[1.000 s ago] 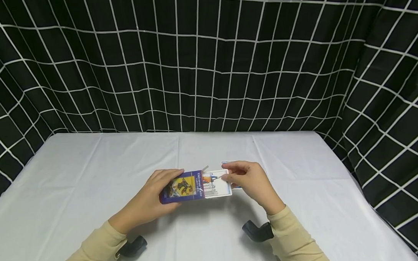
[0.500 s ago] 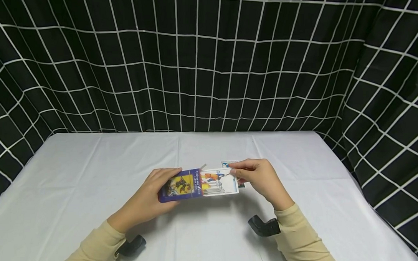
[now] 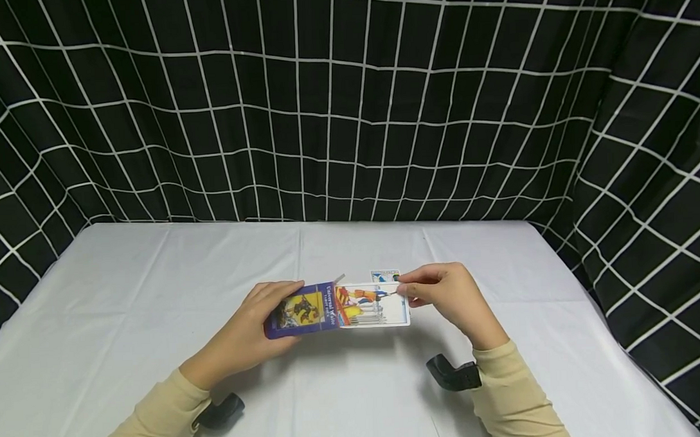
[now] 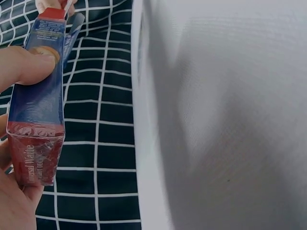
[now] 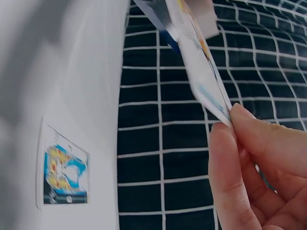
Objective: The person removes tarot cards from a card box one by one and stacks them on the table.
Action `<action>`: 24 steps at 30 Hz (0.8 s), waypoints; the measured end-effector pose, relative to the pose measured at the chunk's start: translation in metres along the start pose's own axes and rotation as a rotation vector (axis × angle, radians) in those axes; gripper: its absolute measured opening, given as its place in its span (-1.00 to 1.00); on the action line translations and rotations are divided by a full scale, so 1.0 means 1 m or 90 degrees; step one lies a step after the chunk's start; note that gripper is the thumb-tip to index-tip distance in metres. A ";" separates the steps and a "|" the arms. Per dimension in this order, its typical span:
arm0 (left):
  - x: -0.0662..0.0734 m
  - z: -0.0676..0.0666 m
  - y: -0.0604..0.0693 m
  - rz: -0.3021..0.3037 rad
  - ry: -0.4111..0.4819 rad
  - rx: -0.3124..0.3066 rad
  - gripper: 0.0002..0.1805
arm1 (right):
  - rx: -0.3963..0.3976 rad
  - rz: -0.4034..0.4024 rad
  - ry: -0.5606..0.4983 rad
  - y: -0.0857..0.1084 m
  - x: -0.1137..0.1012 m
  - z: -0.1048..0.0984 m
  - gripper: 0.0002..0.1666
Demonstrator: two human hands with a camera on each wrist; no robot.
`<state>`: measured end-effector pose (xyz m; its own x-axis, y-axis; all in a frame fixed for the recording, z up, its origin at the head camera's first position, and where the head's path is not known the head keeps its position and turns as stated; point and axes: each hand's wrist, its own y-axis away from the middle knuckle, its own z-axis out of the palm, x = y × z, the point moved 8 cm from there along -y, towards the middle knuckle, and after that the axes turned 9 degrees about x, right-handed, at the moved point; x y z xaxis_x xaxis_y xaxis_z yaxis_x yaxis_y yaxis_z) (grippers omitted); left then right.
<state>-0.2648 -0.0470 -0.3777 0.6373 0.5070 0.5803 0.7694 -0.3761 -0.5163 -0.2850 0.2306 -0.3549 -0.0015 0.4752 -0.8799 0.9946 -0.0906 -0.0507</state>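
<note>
My left hand [image 3: 246, 331] grips a blue tarot card box [image 3: 303, 310], thumb along one long side and fingers along the other. Raised above the table, the box has its mouth towards the right, and a clear flap sticks up there. In the left wrist view, the thumb presses the narrow side of the box [image 4: 38, 103]. A white-bordered tarot card [image 3: 376, 311] protrudes from the mouth; its inner end is hidden. My right hand [image 3: 448, 298] pinches the card's outer end between thumb and fingers. In the right wrist view, the card [image 5: 204, 79] appears almost edge-on.
Behind the protruding card, another tarot card [image 3: 383, 275] lies on the white-clothed table [image 3: 155, 283], partly covered in the head view. A black grid-patterned curtain [image 3: 346, 116] surrounds the back and sides. Black curved pieces [image 3: 454, 374] sit at both wrists.
My right hand has moved to the right, drawing the tarot card farther out of the box. The left hand and box have shifted only slightly.
</note>
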 end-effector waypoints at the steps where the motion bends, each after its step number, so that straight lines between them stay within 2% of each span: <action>1: 0.000 0.000 0.000 0.001 -0.001 0.000 -0.14 | 0.001 0.004 0.002 0.000 0.001 -0.003 -0.69; 9: 0.001 0.001 0.001 0.001 -0.002 -0.002 -0.15 | -0.016 0.007 -0.008 -0.002 0.002 -0.009 -0.68; 16: 0.001 0.000 0.001 -0.008 -0.001 -0.007 -0.15 | -0.054 0.018 -0.036 -0.002 0.004 -0.008 -0.66; 24: 0.002 0.000 0.001 -0.008 0.002 -0.009 -0.14 | -0.111 0.033 -0.014 -0.001 0.007 -0.002 -0.70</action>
<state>-0.2632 -0.0461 -0.3771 0.6275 0.5096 0.5887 0.7780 -0.3810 -0.4995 -0.2859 0.2358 -0.3600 0.0506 0.4547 -0.8892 0.9963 0.0390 0.0766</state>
